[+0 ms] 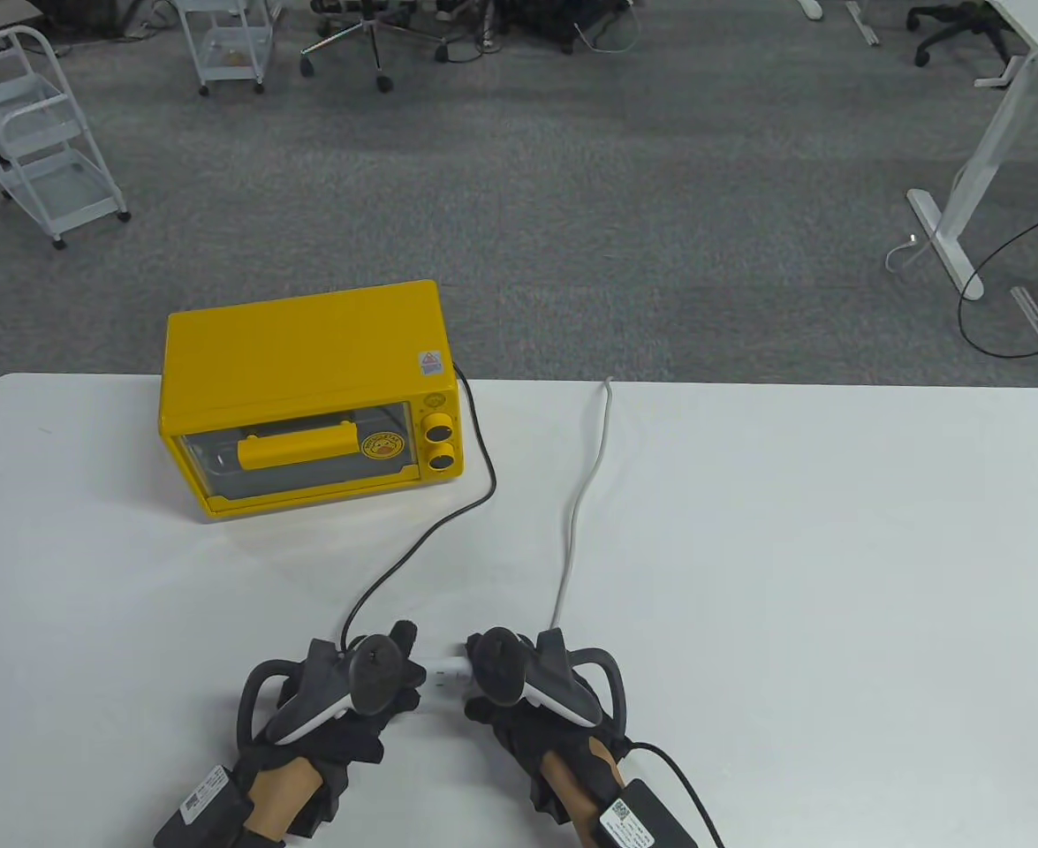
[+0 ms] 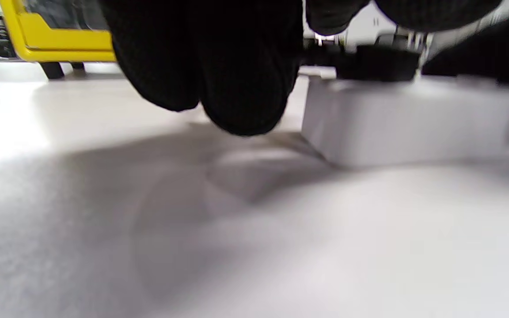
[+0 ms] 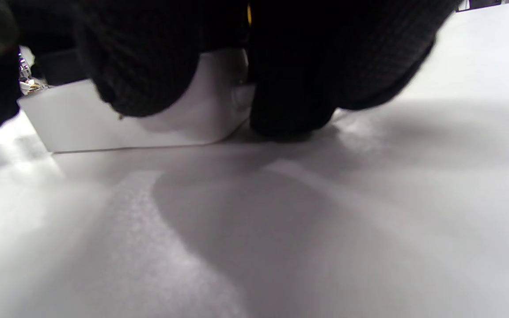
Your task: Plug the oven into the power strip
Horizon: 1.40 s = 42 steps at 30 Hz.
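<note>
The yellow oven (image 1: 306, 397) stands at the back left of the white table (image 1: 837, 574); its lower edge shows in the left wrist view (image 2: 60, 44). Its black cord (image 1: 448, 521) runs across the table to my left hand (image 1: 405, 664). The white power strip (image 1: 446, 676) lies between my hands near the front edge. My left hand holds the black plug (image 2: 378, 62) on the strip's top face (image 2: 413, 119); bits of metal show beside it. My right hand (image 1: 481, 676) grips the strip's other end (image 3: 126, 123). How deep the plug sits is hidden.
The strip's white cable (image 1: 580, 503) runs from my right hand to the table's far edge. Beyond the table are grey carpet, a white wire cart (image 1: 37, 132) at the far left and a desk leg (image 1: 951, 221) at the right.
</note>
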Each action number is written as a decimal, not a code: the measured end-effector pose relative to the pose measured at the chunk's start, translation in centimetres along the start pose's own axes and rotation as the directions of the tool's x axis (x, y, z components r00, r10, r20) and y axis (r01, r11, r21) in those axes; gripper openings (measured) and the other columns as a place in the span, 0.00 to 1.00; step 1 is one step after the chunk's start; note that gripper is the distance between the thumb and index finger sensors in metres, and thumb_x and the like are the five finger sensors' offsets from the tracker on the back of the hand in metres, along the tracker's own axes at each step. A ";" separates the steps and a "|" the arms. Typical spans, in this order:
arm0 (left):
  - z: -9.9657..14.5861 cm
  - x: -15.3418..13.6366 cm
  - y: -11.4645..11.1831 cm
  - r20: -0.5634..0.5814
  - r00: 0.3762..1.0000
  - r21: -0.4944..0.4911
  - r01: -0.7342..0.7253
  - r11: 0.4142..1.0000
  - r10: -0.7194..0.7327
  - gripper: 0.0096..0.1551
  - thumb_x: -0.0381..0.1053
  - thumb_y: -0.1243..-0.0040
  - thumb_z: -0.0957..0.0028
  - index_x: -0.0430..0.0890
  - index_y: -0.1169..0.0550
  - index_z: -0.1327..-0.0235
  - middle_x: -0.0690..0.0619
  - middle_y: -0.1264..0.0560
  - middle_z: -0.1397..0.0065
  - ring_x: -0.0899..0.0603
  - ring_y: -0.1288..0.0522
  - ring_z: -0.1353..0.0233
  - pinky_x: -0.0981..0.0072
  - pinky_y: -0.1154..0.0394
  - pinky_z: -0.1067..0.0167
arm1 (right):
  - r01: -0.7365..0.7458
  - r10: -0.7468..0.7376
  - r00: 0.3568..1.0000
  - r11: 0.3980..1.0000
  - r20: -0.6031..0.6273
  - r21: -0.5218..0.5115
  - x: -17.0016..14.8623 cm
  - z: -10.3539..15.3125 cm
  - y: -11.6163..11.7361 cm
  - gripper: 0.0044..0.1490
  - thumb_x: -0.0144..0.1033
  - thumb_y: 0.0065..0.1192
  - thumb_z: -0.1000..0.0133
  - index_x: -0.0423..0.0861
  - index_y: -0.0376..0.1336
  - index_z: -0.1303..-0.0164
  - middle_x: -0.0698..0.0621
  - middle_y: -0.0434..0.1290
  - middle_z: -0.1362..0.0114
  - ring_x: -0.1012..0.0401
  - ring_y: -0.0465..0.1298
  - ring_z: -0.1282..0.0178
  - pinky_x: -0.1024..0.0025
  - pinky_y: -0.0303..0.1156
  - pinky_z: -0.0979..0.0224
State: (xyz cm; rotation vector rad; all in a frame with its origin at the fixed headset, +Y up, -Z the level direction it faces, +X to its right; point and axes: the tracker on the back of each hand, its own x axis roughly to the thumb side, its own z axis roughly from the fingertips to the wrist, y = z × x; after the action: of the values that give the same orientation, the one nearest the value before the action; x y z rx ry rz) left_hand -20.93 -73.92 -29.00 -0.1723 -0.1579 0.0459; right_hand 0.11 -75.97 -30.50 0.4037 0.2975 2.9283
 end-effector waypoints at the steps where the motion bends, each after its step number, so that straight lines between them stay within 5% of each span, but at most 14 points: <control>1: 0.3 -0.4 0.3 -0.004 1.000 0.021 -0.025 0.999 0.025 0.47 0.69 0.54 0.60 0.63 0.41 0.20 0.53 0.31 0.15 0.51 0.18 0.44 0.48 0.21 0.36 | -0.004 0.004 1.000 1.000 0.001 -0.002 0.0 0.0 0.0 0.47 0.53 0.69 0.53 0.55 0.59 0.21 0.43 0.71 0.30 0.59 0.82 0.46 0.64 0.79 0.42; 4: 1.5 -2.1 1.4 -0.044 0.998 0.087 -0.051 0.995 0.055 0.48 0.69 0.54 0.59 0.62 0.41 0.19 0.53 0.33 0.14 0.50 0.19 0.41 0.48 0.22 0.35 | -0.011 0.011 1.000 1.000 0.007 -0.004 0.0 0.1 0.1 0.47 0.53 0.68 0.52 0.55 0.58 0.20 0.43 0.70 0.30 0.59 0.82 0.46 0.64 0.79 0.42; 10: 3.5 -6.0 2.2 -0.144 0.985 0.109 -0.078 0.991 0.093 0.50 0.70 0.54 0.60 0.63 0.44 0.18 0.55 0.38 0.10 0.41 0.29 0.19 0.41 0.28 0.29 | -0.031 0.031 0.999 1.000 0.017 -0.005 0.2 0.4 0.2 0.47 0.53 0.67 0.51 0.54 0.57 0.19 0.43 0.69 0.29 0.59 0.81 0.44 0.63 0.79 0.40; 17: 4.3 -8.3 0.0 -0.173 0.979 0.070 -0.102 0.992 0.112 0.51 0.71 0.55 0.61 0.64 0.47 0.17 0.54 0.45 0.06 0.36 0.41 0.11 0.34 0.37 0.24 | -0.035 0.035 0.999 0.999 0.020 -0.003 0.3 0.8 0.4 0.47 0.52 0.65 0.49 0.53 0.55 0.18 0.42 0.68 0.27 0.58 0.80 0.42 0.60 0.78 0.38; 24: 3.7 -9.8 -1.7 -0.191 0.972 -0.031 -0.148 0.989 0.139 0.55 0.72 0.57 0.63 0.63 0.52 0.17 0.52 0.56 0.06 0.33 0.53 0.09 0.30 0.46 0.22 | -0.042 0.042 0.998 0.999 0.042 0.000 0.2 1.7 0.2 0.47 0.52 0.62 0.47 0.51 0.53 0.17 0.42 0.67 0.23 0.53 0.79 0.37 0.54 0.76 0.35; 33: 3.7 -9.8 -1.6 -0.180 0.974 -0.022 -0.145 0.989 0.138 0.55 0.73 0.57 0.63 0.63 0.50 0.16 0.52 0.55 0.06 0.34 0.53 0.09 0.29 0.46 0.22 | -0.075 0.078 0.997 0.994 0.026 -0.075 -1.4 3.7 -2.2 0.47 0.53 0.59 0.47 0.50 0.52 0.17 0.39 0.62 0.16 0.46 0.76 0.29 0.46 0.73 0.30; 42: 3.4 -10.1 -1.4 -0.176 0.975 -0.024 -0.140 0.990 0.134 0.55 0.73 0.57 0.64 0.63 0.50 0.16 0.52 0.55 0.06 0.32 0.53 0.09 0.29 0.47 0.22 | -0.070 0.059 0.995 0.988 -0.082 -0.135 -7.5 6.0 -4.1 0.51 0.56 0.58 0.47 0.48 0.48 0.15 0.37 0.51 0.11 0.31 0.55 0.14 0.25 0.55 0.24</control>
State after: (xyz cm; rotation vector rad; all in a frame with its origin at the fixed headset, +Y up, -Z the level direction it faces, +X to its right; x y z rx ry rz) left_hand -31.42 -75.31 -26.98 -0.2224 0.0283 0.1650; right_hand 9.54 -72.45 -27.60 0.2846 0.0921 3.0096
